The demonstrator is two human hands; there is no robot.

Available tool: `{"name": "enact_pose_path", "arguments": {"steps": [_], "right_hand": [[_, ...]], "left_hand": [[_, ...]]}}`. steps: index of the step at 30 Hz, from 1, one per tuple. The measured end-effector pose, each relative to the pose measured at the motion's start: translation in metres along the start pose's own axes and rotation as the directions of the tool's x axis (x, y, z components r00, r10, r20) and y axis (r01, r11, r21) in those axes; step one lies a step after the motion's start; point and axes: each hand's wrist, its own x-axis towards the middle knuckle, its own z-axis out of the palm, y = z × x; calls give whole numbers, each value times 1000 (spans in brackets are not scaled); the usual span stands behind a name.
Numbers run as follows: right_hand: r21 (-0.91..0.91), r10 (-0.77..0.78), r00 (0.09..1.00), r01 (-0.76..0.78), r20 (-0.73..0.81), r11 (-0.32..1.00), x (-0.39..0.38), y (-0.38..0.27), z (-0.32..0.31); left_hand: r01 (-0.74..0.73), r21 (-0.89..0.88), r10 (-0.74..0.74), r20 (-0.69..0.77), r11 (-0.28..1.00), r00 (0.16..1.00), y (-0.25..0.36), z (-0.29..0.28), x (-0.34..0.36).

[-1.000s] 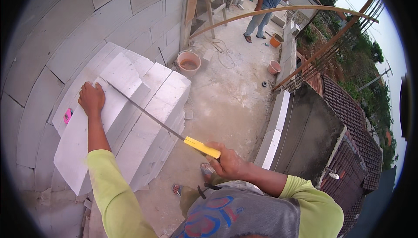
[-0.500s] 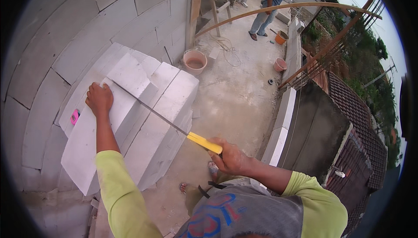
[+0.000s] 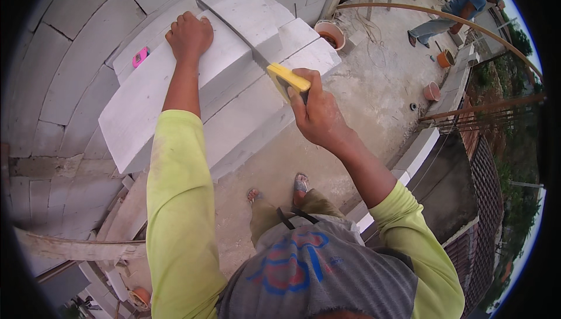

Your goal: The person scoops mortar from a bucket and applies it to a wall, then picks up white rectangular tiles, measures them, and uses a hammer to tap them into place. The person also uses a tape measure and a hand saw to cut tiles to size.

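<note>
A long white aerated concrete block (image 3: 169,91) lies on top of a stack of similar blocks (image 3: 245,108). My left hand (image 3: 190,34) is closed, with its fingers curled down on the block close to the saw line. In my right hand (image 3: 320,108) I grip the yellow handle of a handsaw (image 3: 286,78). Its dark blade (image 3: 231,25) runs across the block, sunk in a cut just right of my left hand. A shorter block section (image 3: 248,15) lies beyond the blade. Left of my left hand, a pink tape measure (image 3: 140,56) rests on a block.
A block wall (image 3: 87,56) rises close on the left. Buckets stand on the concrete floor (image 3: 362,79): one by the stack (image 3: 330,35), an orange one (image 3: 445,58) and a pink one (image 3: 432,91). Two people are farther off; a curved wooden strip (image 3: 421,9) spans the far right.
My right hand has pushed the saw forward, bringing its handle close to the block. My left hand stays on the block. The view has turned, and the standing person now bends forward.
</note>
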Motion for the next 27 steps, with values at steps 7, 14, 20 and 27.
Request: {"name": "enact_pose_path", "arguments": {"steps": [7,14,20,27], "right_hand": [[-17,-105,993,104,-49,994,-89,38,-21],[-83,2,999,1,39,997,57,-7,-4],[-4,-109,994,109,9,994,-107,44,-33],[-83,17,997,-10,80,997,70,-3,-2]], "left_hand": [[71,13,-71,-5,997,997,-27,-6,4],[24,29,-25,28,999,999,3,6,11],[82,50,-83,21,995,996,-29,-7,6],[21,38,-22,23,999,999,4,8,8]]}}
